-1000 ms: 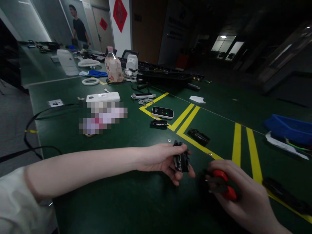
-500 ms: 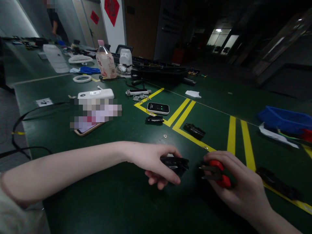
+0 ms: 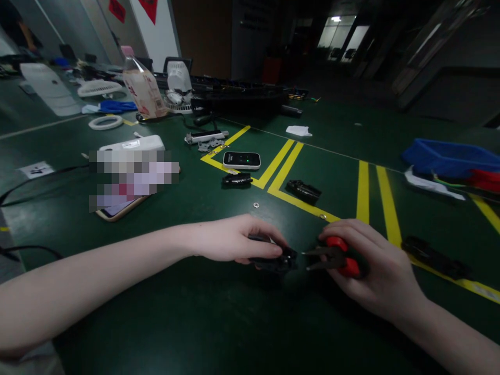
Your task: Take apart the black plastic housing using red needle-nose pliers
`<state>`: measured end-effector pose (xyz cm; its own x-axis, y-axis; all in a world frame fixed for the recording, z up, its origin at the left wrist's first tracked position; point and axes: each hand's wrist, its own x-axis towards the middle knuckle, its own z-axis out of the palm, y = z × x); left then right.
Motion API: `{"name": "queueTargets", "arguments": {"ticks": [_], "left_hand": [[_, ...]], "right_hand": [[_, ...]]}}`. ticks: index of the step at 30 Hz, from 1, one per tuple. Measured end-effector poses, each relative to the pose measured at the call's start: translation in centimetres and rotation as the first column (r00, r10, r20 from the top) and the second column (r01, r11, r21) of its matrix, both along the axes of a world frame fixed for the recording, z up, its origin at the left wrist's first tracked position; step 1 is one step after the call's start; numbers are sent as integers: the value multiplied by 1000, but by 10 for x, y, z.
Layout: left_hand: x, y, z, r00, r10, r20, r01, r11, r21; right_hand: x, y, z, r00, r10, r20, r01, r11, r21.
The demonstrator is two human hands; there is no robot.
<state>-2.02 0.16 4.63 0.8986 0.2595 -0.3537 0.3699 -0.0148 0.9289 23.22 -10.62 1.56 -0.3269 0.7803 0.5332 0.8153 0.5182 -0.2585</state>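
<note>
My left hand is closed around a black plastic part, thumb on top and fingers on its far side and underneath. Red-handled pliers are in my right hand, their jaws parted and pointing left at the near end of the part, with a small gap between. Palm and fingers hide much of the handles. Beyond my hands, a small metal ring lies on the green table, and another ring is by the yellow tape. Similar black parts rest at a black piece and a second piece.
A white-edged device with a green light lies farther back. To the left are a phone and a white box-like device. A bottle stands behind. On the right are a long black part and a blue bin.
The pliers have come closer to the black part, and their jaws look wider apart. My left thumb now lies on top of the part, which has turned. The camera view has shifted.
</note>
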Motion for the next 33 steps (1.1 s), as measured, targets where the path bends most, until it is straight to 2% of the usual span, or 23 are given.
{"name": "queueTargets", "arguments": {"ticks": [4,7,14,18,23,29,33], "left_hand": [[2,-4,2,997,77,-3,-77,997,-27],[3,-4,2,998,67,10,-67,997,-41],[3,3,1,998,25,-55,-28,998,-50],[3,5,0,999,4,-34,-5,999,-40],[2,6,0,1000,-2,-30,1,1000,-14],[1,7,-5,1000,13,-15,-13,1000,-7],[0,4,-8,998,47,38,-50,996,72]], "right_hand": [[-3,0,2,999,-40,-2,40,999,-31],[-3,0,1,998,-55,30,56,997,-43],[-1,0,-4,987,10,162,-5,999,-34],[-2,0,-4,987,-13,162,15,1000,-14],[-1,2,-6,988,-28,151,37,998,-55],[0,0,-5,991,-4,132,13,998,-65],[-1,-1,-3,991,-8,137,18,998,-68]]}}
